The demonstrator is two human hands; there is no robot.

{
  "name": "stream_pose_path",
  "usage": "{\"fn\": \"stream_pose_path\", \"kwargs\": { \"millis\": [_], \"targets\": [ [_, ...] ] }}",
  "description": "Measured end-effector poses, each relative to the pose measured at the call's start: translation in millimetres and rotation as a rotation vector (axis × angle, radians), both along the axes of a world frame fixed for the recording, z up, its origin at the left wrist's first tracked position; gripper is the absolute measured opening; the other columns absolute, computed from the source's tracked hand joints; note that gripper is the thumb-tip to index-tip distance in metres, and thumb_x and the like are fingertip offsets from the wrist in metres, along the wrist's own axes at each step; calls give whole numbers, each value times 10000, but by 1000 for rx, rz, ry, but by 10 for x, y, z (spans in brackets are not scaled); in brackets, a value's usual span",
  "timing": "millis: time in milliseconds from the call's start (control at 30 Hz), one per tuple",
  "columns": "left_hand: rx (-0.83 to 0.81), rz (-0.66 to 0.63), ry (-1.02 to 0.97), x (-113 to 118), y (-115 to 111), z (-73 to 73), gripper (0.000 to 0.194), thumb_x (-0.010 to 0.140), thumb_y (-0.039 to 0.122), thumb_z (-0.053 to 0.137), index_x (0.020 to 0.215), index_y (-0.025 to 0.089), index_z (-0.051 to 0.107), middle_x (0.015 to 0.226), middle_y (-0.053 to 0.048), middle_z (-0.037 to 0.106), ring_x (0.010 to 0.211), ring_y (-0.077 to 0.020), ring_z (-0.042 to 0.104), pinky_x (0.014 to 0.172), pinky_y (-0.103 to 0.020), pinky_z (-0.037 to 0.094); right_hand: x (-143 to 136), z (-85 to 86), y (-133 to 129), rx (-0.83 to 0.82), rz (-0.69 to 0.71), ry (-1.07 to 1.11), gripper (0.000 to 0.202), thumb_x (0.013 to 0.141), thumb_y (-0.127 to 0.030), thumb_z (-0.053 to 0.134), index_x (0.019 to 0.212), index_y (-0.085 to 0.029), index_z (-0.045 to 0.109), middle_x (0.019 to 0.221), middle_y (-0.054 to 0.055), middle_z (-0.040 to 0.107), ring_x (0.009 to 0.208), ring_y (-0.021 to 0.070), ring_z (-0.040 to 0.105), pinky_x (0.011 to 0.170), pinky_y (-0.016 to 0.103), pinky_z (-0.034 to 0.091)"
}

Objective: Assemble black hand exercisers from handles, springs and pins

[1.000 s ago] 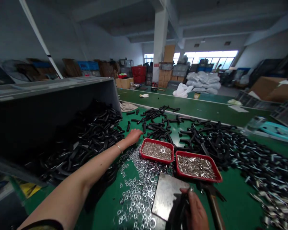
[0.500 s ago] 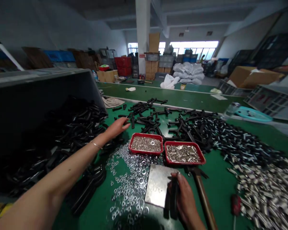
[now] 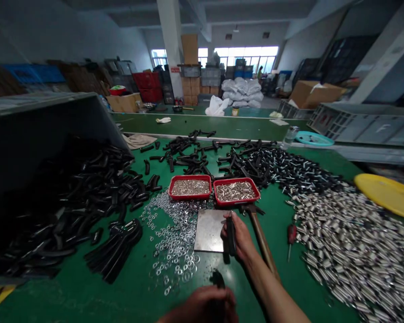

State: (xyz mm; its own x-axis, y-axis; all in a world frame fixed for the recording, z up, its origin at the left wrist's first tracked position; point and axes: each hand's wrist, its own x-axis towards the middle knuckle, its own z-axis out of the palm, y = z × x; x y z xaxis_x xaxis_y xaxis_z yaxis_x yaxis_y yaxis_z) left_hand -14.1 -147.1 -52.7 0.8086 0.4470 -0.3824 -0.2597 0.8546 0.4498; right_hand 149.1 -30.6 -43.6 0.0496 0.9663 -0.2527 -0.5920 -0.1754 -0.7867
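Observation:
My right hand [image 3: 241, 235] is closed around a black curved handle piece [image 3: 231, 237], which it holds upright over the right edge of a flat metal plate [image 3: 208, 229]. At the bottom centre my left hand [image 3: 204, 305] is blurred, its fingers curled round another black piece [image 3: 218, 279] whose tip sticks up. Small shiny nuts and washers [image 3: 175, 242] are scattered left of the plate. Behind the plate sit two red trays: the left tray [image 3: 190, 197] holds tiny metal parts, the right tray [image 3: 237, 202] small pins. A hammer [image 3: 261, 233] lies just right of my right hand.
A grey bin [image 3: 109, 121] full of black handles stands at left, with a stack of black handles [image 3: 117, 244] before it. Black jaw-like parts [image 3: 195, 157] lie behind the trays. Metal barrels [image 3: 353, 242], a red screwdriver [image 3: 291, 235] and a yellow lid [image 3: 388, 194] are at right.
My left hand has come back from the black parts beyond the trays to the bottom centre, now with a black piece. My right hand still grips its handle piece. The view has turned right.

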Motion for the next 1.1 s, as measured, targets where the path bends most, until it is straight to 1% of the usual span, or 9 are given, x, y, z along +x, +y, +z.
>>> {"fn": "stream_pose_path", "kwargs": {
  "millis": [100, 167, 233, 333, 400, 500, 667, 867, 1100],
  "targets": [
    [-107, 25, -112, -159, -59, -23, 372, 775, 489, 673, 919, 146, 655, 550, 19, 478, 527, -139, 508, 590, -277, 390, -7, 7, -16, 1, 2, -21, 499, 804, -651, 652, 955, -177, 614, 603, -43, 549, 497, 117, 501, 495, 244, 409],
    [-125, 159, -113, -325, 113, 137, 359, 831, 489, 652, 974, 160, 639, 589, 28, 477, 533, -125, 495, 605, -289, 427, -15, 1, -23, 0, -2, -78, 505, 812, -660, 633, 952, -174, 623, 624, -34, 565, 512, 123, 509, 503, 247, 417],
    [-95, 369, -16, -456, 407, 357, 291, 876, 412, 648, 1014, 158, 617, 759, -9, 567, 678, -125, 574, 722, -304, 492, -14, 7, -23, -4, 6, -181, 501, 820, -655, 618, 942, -169, 630, 657, -25, 576, 532, 123, 508, 508, 241, 412],
    [160, 505, 276, -513, 918, 608, 261, 883, 324, 657, 1049, 136, 581, 948, -77, 651, 825, -150, 643, 791, -306, 527, 24, 63, 4, 66, 30, -469, 439, 847, -617, 591, 846, -178, 615, 673, -25, 554, 568, 123, 495, 525, 229, 393],
    [370, 464, 504, -441, 1205, 662, 326, 878, 404, 661, 1029, 137, 549, 865, -76, 684, 674, -130, 637, 636, -257, 520, 73, 134, 39, 166, 36, -715, 391, 873, -569, 572, 775, -191, 585, 668, -26, 542, 601, 135, 504, 555, 235, 389],
    [634, 347, 685, -202, 1466, 616, 459, 877, 592, 575, 1000, 156, 503, 640, -21, 665, 445, -108, 547, 441, -202, 419, 155, 266, 84, 282, 51, -1008, 336, 918, -493, 527, 741, -209, 548, 650, -27, 543, 621, 151, 518, 601, 252, 371],
    [834, 252, 736, 151, 1556, 525, 517, 895, 680, 437, 939, 171, 519, 485, 33, 579, 375, -120, 513, 400, -200, 394, 232, 399, 109, 328, 75, -1160, 304, 968, -457, 440, 776, -231, 507, 658, -17, 559, 616, 170, 532, 614, 268, 359],
    [917, 196, 747, 250, 1500, 584, 491, 943, 640, 367, 941, 179, 537, 418, 67, 493, 332, -110, 433, 387, -197, 341, 225, 360, 116, 327, 91, -1165, 305, 978, -450, 430, 788, -229, 521, 695, 2, 599, 646, 180, 562, 634, 270, 373],
    [1047, 331, 877, 321, 1440, 616, 411, 972, 603, 355, 958, 220, 502, 479, 58, 497, 438, -166, 526, 501, -266, 413, 207, 420, 139, 343, 48, -1046, 308, 975, -452, 435, 802, -215, 531, 689, -18, 571, 640, 160, 536, 623, 259, 372]
  ]
}}
